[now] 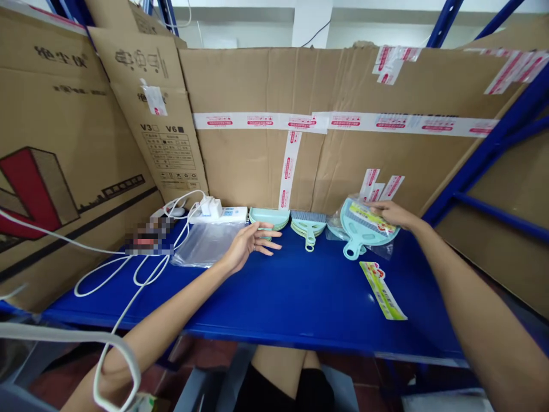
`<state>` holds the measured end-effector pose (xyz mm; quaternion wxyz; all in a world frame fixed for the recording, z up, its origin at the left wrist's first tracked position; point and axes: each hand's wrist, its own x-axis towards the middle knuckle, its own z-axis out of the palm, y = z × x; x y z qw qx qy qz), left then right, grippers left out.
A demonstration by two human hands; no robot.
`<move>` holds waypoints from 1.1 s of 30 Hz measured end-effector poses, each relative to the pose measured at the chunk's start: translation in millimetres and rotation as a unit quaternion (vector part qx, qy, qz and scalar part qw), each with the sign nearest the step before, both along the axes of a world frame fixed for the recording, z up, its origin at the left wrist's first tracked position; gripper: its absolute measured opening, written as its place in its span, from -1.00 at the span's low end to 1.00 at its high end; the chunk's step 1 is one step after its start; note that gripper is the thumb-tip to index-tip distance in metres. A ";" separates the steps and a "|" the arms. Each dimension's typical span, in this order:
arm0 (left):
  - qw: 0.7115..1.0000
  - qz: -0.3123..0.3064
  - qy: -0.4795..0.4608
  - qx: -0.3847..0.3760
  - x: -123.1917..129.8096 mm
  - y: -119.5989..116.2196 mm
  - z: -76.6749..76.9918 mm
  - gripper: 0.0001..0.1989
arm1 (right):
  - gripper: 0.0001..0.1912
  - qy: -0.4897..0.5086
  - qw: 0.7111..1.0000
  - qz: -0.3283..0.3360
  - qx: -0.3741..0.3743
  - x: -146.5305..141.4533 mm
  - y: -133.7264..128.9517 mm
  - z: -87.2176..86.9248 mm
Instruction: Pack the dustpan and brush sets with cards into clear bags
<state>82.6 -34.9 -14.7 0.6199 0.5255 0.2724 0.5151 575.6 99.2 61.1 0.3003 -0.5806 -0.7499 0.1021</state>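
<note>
My right hand (391, 214) grips the upper right edge of a light green dustpan set (355, 228) in a clear bag, with a grey-bristled brush and a yellow-green label showing. Beneath it lie more bagged pieces, mostly covered. With fingers spread and nothing in them, my left hand (252, 245) hovers by the stacked green dustpans (268, 216), partly hiding them. Between the hands sits a pile of small green hand brushes (307, 225) with grey bristles. A yellow-green printed card (383, 290) lies flat on the blue table (295, 297), in front of the bagged set.
Clear plastic bags (206, 243) lie left of my left hand. Behind them is a white power strip (234, 214) with plugs; its white cable (141, 269) loops over the table's left side. Cardboard walls (240, 160) stand behind and left, and a blue metal frame (480, 160) rises at right.
</note>
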 end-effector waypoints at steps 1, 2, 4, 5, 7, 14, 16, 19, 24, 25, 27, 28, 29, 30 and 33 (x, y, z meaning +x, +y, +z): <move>1.000 -0.001 0.005 -0.001 0.8 -0.2 -0.7 -0.52 | -0.65 -0.044 0.999 0.001 -0.019 -1.1 7.8 -1.9; 1.000 -0.002 0.009 -0.003 1.6 -0.4 -1.2 -0.51 | -0.67 -0.088 0.996 0.003 -0.035 -4.3 14.6 -5.2; 1.000 -0.002 0.019 -0.004 2.6 -0.9 -1.8 -0.51 | -0.66 -0.164 0.985 0.003 -0.046 -13.8 25.9 -16.1; 1.000 -0.001 0.023 -0.004 2.6 -1.0 -2.0 -0.50 | -0.65 -0.187 0.982 0.003 -0.041 -19.2 30.5 -23.3; 1.000 0.002 0.030 -0.005 2.0 -1.0 -1.9 -0.50 | -0.66 -0.206 0.978 0.005 -0.024 -29.6 37.4 -38.6; 0.999 0.026 0.042 -0.014 0.0 -0.7 -0.2 -0.55 | -0.65 -0.235 0.970 -0.033 0.057 -56.0 19.9 -42.9; 0.999 0.028 0.044 -0.015 0.7 -0.2 -1.1 -0.55 | -0.58 -0.258 0.960 -0.066 0.092 -59.2 -7.3 -34.2; 0.998 0.035 0.041 -0.017 2.1 0.7 -2.8 -0.55 | -0.51 -0.288 0.954 -0.059 0.064 -60.5 -61.4 -33.9; 0.998 0.042 0.034 -0.009 0.8 0.0 -2.0 -0.57 | -0.58 -0.291 0.956 0.019 0.038 -58.6 -118.3 -58.7; 0.998 0.050 0.033 -0.005 0.4 -0.3 -1.6 -0.57 | -0.59 -0.286 0.957 0.027 0.042 -57.9 -120.0 -63.4; 0.997 0.067 0.032 0.003 0.1 -0.7 -1.0 -0.56 | -0.59 -0.284 0.957 0.032 0.042 -56.4 -117.5 -69.6; 0.997 0.074 0.034 0.007 0.1 -0.4 -0.9 -0.55 | -0.60 -0.287 0.957 0.031 0.038 -55.7 -115.2 -70.8; 0.996 0.082 0.037 0.014 0.1 0.2 -1.2 -0.54 | -0.60 -0.292 0.955 0.027 0.032 -55.4 -113.2 -70.7; 0.994 0.093 0.041 0.026 -0.2 1.2 -1.6 -0.53 | -0.62 -0.299 0.954 0.018 0.030 -55.9 -111.8 -69.3; 0.978 0.156 0.096 0.100 -2.9 5.2 -3.9 -0.54 | -0.64 -0.312 0.945 -0.035 0.086 -65.3 -111.5 -59.5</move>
